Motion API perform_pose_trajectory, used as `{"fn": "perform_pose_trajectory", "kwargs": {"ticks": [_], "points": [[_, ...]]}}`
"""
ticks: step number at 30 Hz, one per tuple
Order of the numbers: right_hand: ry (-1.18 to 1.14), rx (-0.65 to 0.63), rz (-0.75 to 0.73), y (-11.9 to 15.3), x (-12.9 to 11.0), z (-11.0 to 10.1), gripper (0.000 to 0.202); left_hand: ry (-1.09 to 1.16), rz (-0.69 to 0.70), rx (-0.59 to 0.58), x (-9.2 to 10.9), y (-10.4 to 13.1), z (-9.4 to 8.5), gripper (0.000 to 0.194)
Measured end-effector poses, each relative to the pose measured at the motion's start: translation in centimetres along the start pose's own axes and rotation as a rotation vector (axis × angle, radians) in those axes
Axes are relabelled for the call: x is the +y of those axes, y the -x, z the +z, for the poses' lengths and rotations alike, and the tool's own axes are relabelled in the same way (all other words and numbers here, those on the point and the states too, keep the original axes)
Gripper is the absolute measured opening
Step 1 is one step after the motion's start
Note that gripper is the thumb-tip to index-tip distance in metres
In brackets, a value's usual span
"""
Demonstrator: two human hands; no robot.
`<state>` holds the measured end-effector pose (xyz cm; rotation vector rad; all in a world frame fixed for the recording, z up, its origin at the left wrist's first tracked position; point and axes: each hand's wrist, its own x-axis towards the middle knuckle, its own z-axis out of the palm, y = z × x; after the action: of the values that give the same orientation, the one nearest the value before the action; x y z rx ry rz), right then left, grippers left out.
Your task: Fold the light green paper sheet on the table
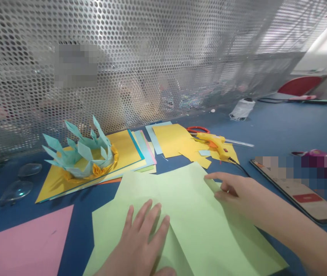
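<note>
Several light green paper sheets (186, 203) lie overlapping in front of me, with raised folds or edges between them. My left hand (140, 234) rests on the green paper, its fingers spread and nothing held. At the upper right edge of the top sheet, my right hand (232, 188) has its index finger stretched along the paper and its thumb just below. A small darker green flap shows between these fingertips. The other fingers of that hand are curled and partly hidden.
A pale blue folded-paper crown (85, 153) sits on stacked coloured paper (123, 149). Beyond are yellow sheets (170, 140), red-handled scissors (199, 129) and a yellow glue gun (215, 142). A phone (301, 195) lies right; glasses (16, 190) and pink paper (28, 241) are left. A perforated metal screen (151, 57) stands behind.
</note>
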<state>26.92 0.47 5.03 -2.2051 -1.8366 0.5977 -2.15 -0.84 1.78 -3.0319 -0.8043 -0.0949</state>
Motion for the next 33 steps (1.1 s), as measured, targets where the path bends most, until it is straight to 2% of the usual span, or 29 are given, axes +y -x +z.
{"fn": "perform_pose_trajectory", "kwargs": {"ticks": [3,6,8,12,15,19,22,26,28,33], "points": [[-0.017,0.009,0.011,-0.1,-0.1,-0.2,0.042,0.003,0.02,-0.007,0.1,0.0,0.8,0.064],[-0.053,-0.001,0.017,-0.1,-0.7,-0.8,0.042,-0.01,0.02,-0.03,0.3,0.1,1.5,0.056],[-0.084,-0.025,0.009,0.1,-1.2,-1.2,0.046,-0.025,-0.009,-0.051,0.5,0.2,1.3,0.052],[-0.116,-0.093,-0.023,0.7,-1.9,-1.7,0.05,-0.024,-0.062,-0.098,0.3,0.0,0.4,0.062],[-0.099,-0.126,-0.019,0.8,-1.7,-1.6,0.047,0.039,-0.075,-0.193,0.1,-0.4,-0.2,0.073],[-0.073,-0.133,-0.005,0.6,-1.3,-1.5,0.045,0.124,-0.129,-0.431,0.3,-1.2,-1.3,0.086],[-0.053,-0.115,0.0,0.3,-1.2,-1.5,0.044,0.132,-0.153,-0.494,0.7,-1.9,-2.1,0.09],[-0.012,-0.069,0.02,0.0,-0.8,-1.3,0.043,0.091,-0.169,-0.5,1.0,-2.3,-2.0,0.072],[0.003,-0.058,0.02,-0.2,-0.7,-1.2,0.044,0.034,-0.154,-0.451,1.1,-2.1,-1.5,0.07],[0.02,-0.054,0.002,-0.2,-0.5,-1.0,0.046,-0.122,0.098,-0.221,1.0,-1.3,-0.3,0.053]]}}
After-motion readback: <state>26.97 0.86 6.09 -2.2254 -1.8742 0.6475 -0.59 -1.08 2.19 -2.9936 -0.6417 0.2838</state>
